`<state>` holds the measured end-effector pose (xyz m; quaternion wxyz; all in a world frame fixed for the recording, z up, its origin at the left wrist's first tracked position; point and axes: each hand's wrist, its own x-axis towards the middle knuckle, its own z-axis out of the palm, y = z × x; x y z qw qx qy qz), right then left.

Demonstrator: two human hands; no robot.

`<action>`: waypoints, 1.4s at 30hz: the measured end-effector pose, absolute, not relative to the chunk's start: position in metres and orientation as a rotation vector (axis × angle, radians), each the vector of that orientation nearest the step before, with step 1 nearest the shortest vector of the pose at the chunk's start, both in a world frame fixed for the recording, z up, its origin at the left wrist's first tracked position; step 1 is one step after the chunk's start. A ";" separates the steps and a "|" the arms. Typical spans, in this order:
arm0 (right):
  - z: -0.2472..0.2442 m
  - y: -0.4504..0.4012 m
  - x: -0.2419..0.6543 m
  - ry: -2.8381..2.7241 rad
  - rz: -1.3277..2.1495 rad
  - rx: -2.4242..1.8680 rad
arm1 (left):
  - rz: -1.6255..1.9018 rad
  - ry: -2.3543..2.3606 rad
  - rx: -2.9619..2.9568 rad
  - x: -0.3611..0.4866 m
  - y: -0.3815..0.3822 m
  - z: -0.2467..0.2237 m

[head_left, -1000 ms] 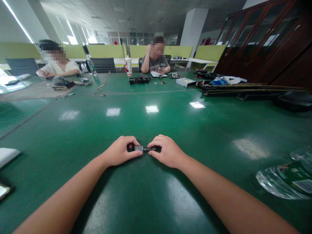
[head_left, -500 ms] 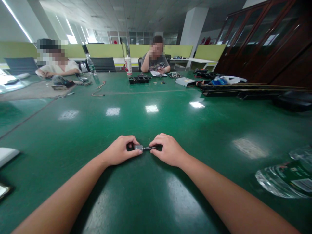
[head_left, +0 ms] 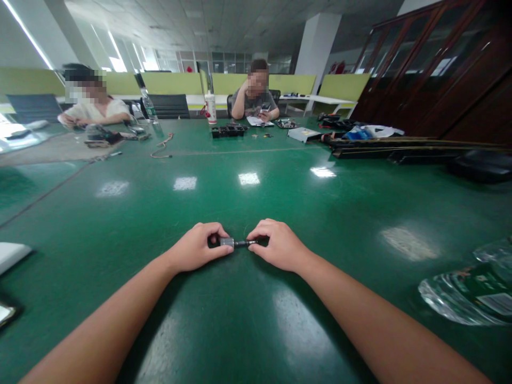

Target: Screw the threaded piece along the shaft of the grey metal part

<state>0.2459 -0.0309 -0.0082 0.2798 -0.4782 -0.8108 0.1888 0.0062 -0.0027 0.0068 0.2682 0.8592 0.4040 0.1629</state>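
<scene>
At one table, left hand, right hand; both pinching seemingly one gray-black rod

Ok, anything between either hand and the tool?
Nothing visible: the left hand holds the tool by its thick end, the right hand at its thin end. The bottle is off right, clear of both.

We saw a glossy green table; on it we had a green-labelled clear bottle at our right, a white object at our left and, farther off, a tan cord, a black part, a pale flat box and an upright white bottle
</scene>
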 end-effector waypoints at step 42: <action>-0.011 -0.036 0.233 -2.190 0.604 -1.198 | 0.489 1.006 2.306 0.001 0.000 0.002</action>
